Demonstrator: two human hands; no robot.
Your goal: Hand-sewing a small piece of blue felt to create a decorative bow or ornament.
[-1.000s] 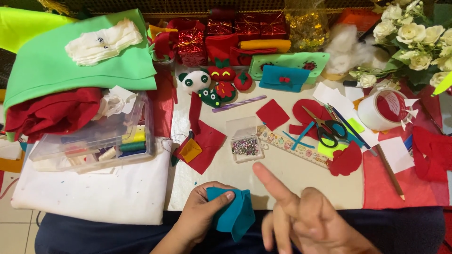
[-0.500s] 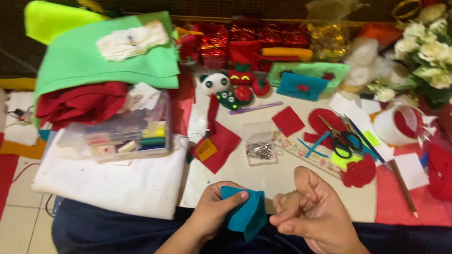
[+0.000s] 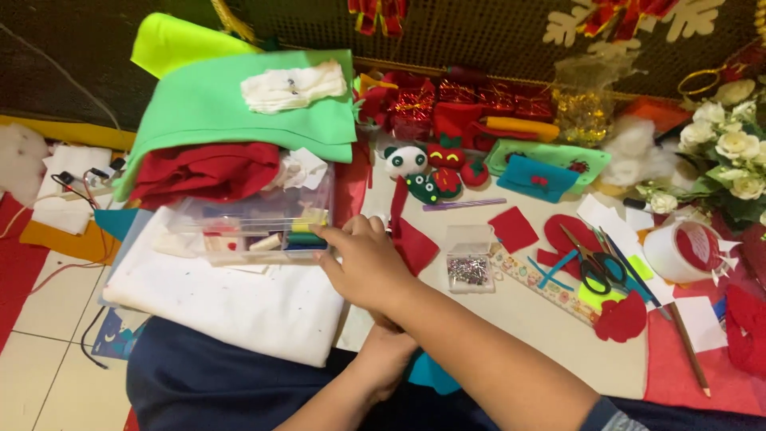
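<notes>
My right hand (image 3: 367, 267): fingers (image 3: 331, 236) spread loose, tips touching the clear plastic box of coloured supplies (image 3: 255, 227) on white cloth (image 3: 231, 299). Left hand (image 3: 387, 355), under that forearm, holds teal felt piece (image 3: 431, 373); I cannot tell its clench. Bead case (image 3: 469, 259), scissors (image 3: 594, 267) rightward on desk (image 3: 511, 319).

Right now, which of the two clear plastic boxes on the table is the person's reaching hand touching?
The right hand touches the large clear box holding coloured items, left beside the folded red felt. The small clear box of tiny beads sits apart, untouched, to its right.
</notes>
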